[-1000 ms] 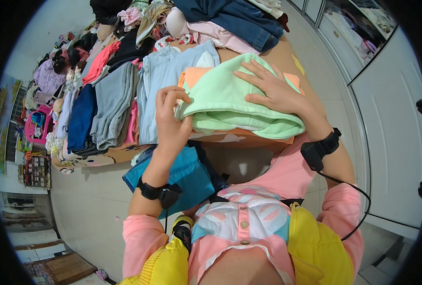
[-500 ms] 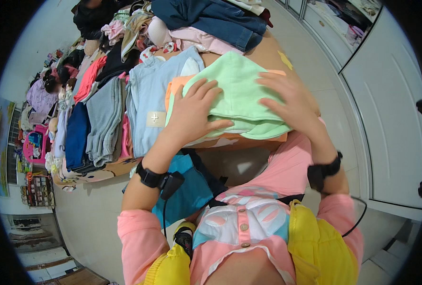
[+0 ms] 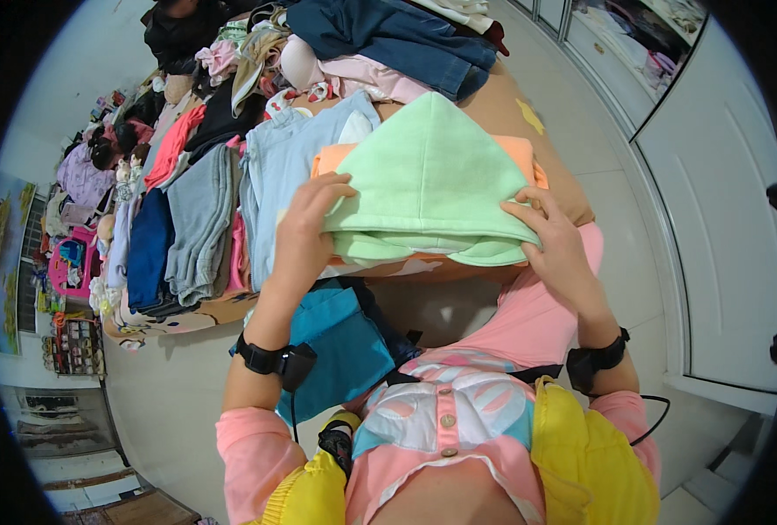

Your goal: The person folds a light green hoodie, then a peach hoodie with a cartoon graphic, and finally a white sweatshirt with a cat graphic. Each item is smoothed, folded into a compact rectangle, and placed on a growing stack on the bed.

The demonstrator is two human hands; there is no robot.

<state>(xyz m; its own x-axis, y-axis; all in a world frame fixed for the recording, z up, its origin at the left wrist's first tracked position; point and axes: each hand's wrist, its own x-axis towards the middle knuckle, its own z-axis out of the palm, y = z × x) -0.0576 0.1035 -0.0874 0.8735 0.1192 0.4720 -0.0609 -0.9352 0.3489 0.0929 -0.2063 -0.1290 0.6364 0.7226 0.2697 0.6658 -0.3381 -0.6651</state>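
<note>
A light green hooded garment (image 3: 428, 175) lies folded at the near edge of the bed, its pointed hood spread on top with a seam down the middle. Its left corner is in the curled fingers of my left hand (image 3: 305, 232). On the opposite side, my right hand (image 3: 559, 245) pinches the hood's right edge between thumb and fingers. Beneath the hood, folded green layers show at the front. An orange garment (image 3: 519, 153) sticks out under it on both sides. Folded light blue jeans (image 3: 275, 175) lie just left of my left hand.
Left along the bed are folded grey pants (image 3: 200, 223) and dark blue pants (image 3: 150, 245). Dark jeans (image 3: 397, 39) and loose clothes cover the far part. A teal bag (image 3: 336, 337) is below the near edge. White wardrobe doors (image 3: 712, 192) stand to the right.
My hands have moved apart from on top of the hood to its left and right edges and closed on them. The hood now lies flatter and wider.
</note>
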